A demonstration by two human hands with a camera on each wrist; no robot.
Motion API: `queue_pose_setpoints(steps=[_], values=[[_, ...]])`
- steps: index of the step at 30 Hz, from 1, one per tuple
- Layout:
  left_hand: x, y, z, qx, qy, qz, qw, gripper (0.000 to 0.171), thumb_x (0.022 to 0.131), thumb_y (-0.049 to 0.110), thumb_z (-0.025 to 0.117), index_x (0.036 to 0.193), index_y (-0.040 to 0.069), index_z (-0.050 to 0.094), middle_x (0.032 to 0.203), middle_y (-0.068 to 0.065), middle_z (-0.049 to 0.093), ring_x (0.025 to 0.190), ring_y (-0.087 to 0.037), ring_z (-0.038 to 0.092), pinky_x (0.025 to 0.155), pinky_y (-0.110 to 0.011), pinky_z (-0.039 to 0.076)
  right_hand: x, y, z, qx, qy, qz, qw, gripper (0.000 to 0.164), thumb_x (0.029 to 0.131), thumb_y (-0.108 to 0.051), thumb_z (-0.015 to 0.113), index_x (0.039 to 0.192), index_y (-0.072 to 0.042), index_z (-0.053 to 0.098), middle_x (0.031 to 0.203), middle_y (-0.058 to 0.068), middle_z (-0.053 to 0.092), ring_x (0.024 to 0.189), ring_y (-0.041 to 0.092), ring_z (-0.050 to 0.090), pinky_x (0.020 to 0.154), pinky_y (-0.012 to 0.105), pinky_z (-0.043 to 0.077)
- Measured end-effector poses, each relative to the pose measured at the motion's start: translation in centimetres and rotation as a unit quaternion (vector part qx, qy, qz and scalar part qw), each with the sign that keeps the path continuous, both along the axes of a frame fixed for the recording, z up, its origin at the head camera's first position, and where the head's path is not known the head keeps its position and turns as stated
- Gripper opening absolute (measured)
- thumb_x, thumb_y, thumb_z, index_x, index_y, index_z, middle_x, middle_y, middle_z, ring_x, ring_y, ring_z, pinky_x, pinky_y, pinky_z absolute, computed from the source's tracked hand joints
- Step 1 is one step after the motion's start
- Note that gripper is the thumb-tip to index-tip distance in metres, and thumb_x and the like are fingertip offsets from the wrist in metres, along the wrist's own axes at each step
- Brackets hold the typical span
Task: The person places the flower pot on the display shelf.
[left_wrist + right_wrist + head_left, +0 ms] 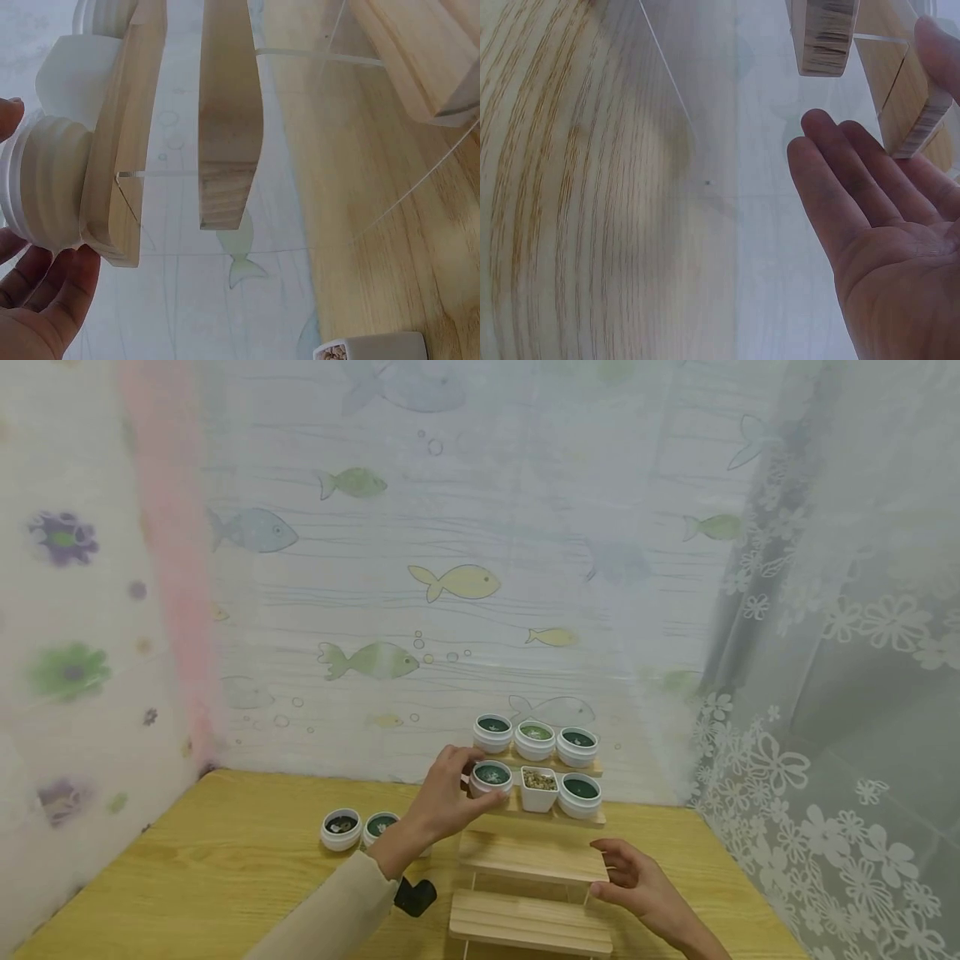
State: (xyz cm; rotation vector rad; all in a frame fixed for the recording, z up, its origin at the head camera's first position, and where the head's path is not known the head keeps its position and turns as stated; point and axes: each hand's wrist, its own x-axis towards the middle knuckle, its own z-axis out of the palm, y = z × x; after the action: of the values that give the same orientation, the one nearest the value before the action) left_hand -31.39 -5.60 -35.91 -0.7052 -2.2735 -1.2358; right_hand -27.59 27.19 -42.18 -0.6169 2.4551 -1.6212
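My left hand [442,797] grips a small white round pot [492,779] with dark green contents, fingers and thumb about its sides. The pot is at the left end of the second tier [517,810] of a wooden step rack. Beside it on that tier stand a square white cup [538,795] of brownish bits and another round green-filled pot [580,796]. Three similar pots, among them a light green one [535,742], line the top tier. My right hand [637,887], holding nothing, has its fingers loosely bent near the right end of the third tier [536,856].
The lowest wooden tier [528,925] is nearest me. On the table [247,860], left of the rack, stand two round pots, one dark-filled [341,831], and a black object [415,897]. A square cup [386,346] shows in the left wrist view. A lace curtain [840,843] hangs at right.
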Motion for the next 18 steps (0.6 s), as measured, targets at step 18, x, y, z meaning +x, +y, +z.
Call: queue_pose_setpoints(steps=[18], values=[[2.7,-3.7,-2.5,-0.003,0.021,0.029,0.9994,0.043,0.082,0.024,0.075,0.118,0.008,0.057,0.097,0.003,0.048,0.087,-0.015,0.049,0.073,-0.035,0.052,0.0,0.0,0.1,-0.006,-0.015,0.0,1.0,0.063,0.092,-0.016,0.064,0.141,0.007,0.033,0.129,0.027,0.047,0.106,0.03,0.058,0.081,0.034,0.053]])
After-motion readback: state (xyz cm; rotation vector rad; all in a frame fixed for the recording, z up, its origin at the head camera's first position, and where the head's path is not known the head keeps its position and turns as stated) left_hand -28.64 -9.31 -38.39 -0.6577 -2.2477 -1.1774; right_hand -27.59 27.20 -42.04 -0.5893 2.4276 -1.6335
